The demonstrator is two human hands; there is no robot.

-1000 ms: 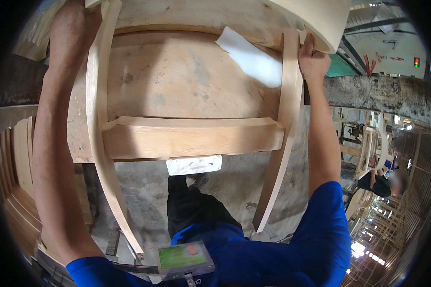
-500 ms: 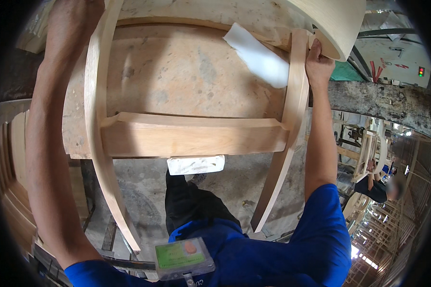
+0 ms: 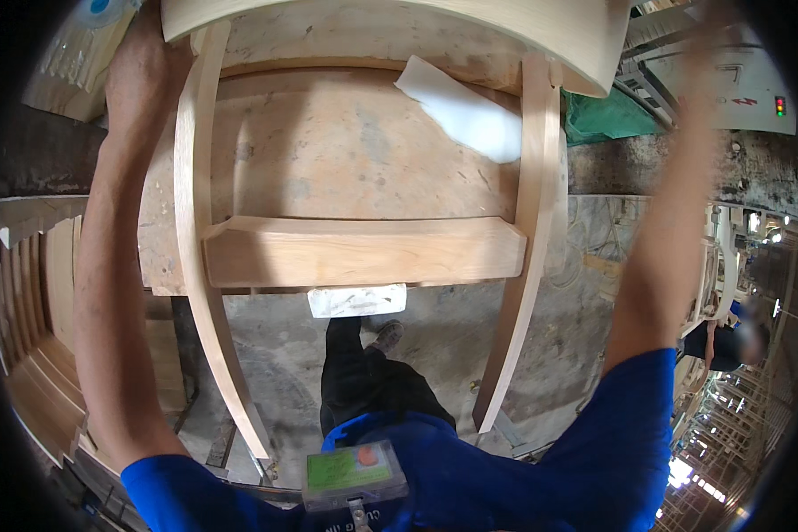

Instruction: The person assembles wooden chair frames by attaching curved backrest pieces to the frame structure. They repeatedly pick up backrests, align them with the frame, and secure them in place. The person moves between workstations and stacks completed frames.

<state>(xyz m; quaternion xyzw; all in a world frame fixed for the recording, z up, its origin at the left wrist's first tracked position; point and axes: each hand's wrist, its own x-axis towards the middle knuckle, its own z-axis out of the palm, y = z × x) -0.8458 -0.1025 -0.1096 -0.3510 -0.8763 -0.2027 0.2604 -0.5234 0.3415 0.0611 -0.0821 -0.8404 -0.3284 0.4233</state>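
Observation:
A pale wooden chair frame (image 3: 363, 253) lies on the workbench, with two curved legs, a straight crosspiece and a broad curved rail (image 3: 417, 22) at the far end. At the far left corner, where leg and rail meet, my left hand (image 3: 146, 66) is closed around the wood; some of its fingers are hidden. My right hand (image 3: 714, 27) is away from the frame at the upper right, smeared by motion, so its fingers do not show. Between the legs, a white foam sheet (image 3: 470, 111) lies on the bench near the right leg.
The worn wooden workbench (image 3: 328, 151) has a white wrapped block (image 3: 356, 301) at its near edge. Curved wooden parts (image 3: 40, 310) are stacked at left, below a plastic bottle (image 3: 102, 13). Green sheeting (image 3: 607, 115) and an electrical cabinet (image 3: 745, 84) stand right; another person (image 3: 727, 346) is farther off.
My right hand has let go of the right corner of the chair frame and swung up and right. The frame has shifted slightly in view, and more of the curved rail shows.

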